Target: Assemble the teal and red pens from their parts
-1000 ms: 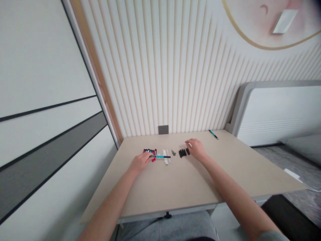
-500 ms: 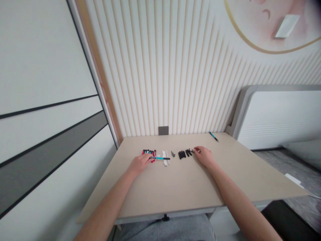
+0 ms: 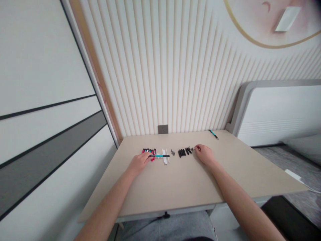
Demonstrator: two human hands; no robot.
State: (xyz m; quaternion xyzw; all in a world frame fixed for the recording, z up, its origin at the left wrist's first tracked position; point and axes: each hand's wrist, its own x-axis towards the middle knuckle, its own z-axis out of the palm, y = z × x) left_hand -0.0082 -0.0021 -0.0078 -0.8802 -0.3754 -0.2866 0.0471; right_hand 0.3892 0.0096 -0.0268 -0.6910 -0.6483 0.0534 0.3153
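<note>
My left hand (image 3: 138, 163) is closed on one end of a blue and black pen (image 3: 159, 156), which lies level and points right above the desk. Several red, blue and black pen barrels (image 3: 148, 150) are just beyond that hand, partly covered by its fingers. With its fingertips pinched, my right hand (image 3: 204, 154) is at the right end of the row, beside small dark pieces (image 3: 192, 149); whatever it pinches is too small to make out. Several short black tubes (image 3: 182, 153) lie left of it. White thin sticks (image 3: 165, 157) and small grey parts (image 3: 173, 152) lie between the hands.
Another blue and black pen (image 3: 214, 134) rests near the back right of the beige desk (image 3: 173, 187). A socket (image 3: 163, 129) sits in the ribbed wall behind. A white cabinet (image 3: 50, 140) stands to the left, and a bed headboard (image 3: 281, 110) to the right.
My right hand has drawn slightly away from the small dark pieces, its fingertips now more closed. My left hand keeps the pen in nearly the same place. The camera view has shifted slightly.
</note>
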